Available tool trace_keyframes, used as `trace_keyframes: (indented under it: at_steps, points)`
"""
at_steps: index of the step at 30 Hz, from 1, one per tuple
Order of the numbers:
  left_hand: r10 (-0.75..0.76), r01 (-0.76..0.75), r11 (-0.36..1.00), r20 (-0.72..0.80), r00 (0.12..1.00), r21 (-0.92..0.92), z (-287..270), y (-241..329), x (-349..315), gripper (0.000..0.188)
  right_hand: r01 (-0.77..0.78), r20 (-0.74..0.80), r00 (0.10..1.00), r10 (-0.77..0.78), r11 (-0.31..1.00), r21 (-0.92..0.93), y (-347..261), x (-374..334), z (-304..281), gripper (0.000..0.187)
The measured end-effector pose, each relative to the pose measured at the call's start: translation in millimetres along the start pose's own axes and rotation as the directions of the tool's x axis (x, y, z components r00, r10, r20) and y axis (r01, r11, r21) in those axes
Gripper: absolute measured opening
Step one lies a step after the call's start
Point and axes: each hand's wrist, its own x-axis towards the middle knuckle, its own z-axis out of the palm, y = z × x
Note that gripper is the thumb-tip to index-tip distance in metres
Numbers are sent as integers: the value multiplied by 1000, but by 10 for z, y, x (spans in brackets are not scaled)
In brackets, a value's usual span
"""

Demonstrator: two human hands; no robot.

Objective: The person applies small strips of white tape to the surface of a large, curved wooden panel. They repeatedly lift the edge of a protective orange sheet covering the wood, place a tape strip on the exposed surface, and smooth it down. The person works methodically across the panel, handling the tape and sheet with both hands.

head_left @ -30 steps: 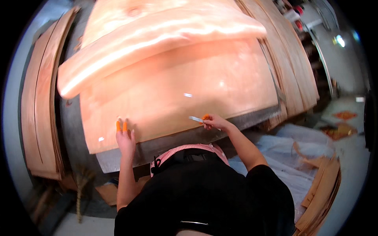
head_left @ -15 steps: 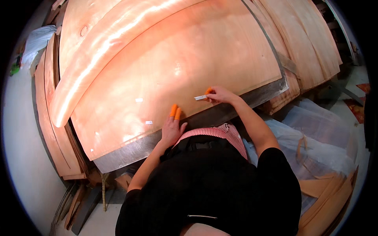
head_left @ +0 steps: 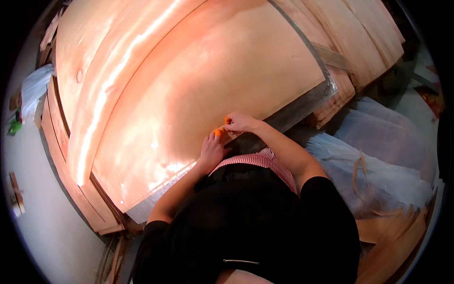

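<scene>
A large, thin sheet of wood veneer (head_left: 246,71) lies before me, its near edge by my waist. My left hand (head_left: 212,150), with orange covers on two fingers, rests at that edge, fingers bent in toward my right hand. What they close on is hidden. My right hand (head_left: 240,123), also with an orange finger cover, is pinched shut right beside them, low over the sheet. The small white strip seen in it half a second ago is now hidden by the fingers. A small white patch (head_left: 154,146) shows on the veneer to the left.
A raised, rolling fold (head_left: 106,90) of veneer curves across the left side. Under the sheet a grey metal plate (head_left: 289,117) sticks out. More veneer stacks (head_left: 362,42) stand at the right and far left. Crumpled clear plastic (head_left: 373,156) lies at my right.
My right hand has moved left and down to meet my left hand, whose fingers have bent in from lying stretched out. The white strip has gone from sight. The whole view has turned somewhat.
</scene>
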Motion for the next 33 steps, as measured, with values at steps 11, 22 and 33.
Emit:
trace_keyframes:
  at_steps: [11, 22, 33]
  points:
    - [72, -73, 997, 29, 997, 21, 5, -27, 46, 61, 115, -70, 952, -297, 563, -819, -191, 138, -336, 11]
    - [-13, 24, 979, 53, 998, -201, -488, 153, 474, 42, 8, -214, 976, 29, 986, 168, 1110, -949, -1948, 13]
    - [410, -424, 889, 111, 905, 175, -318, 1039, 1684, 68, -85, -246, 966, 77, 996, -20, 1004, -774, -1849, 18]
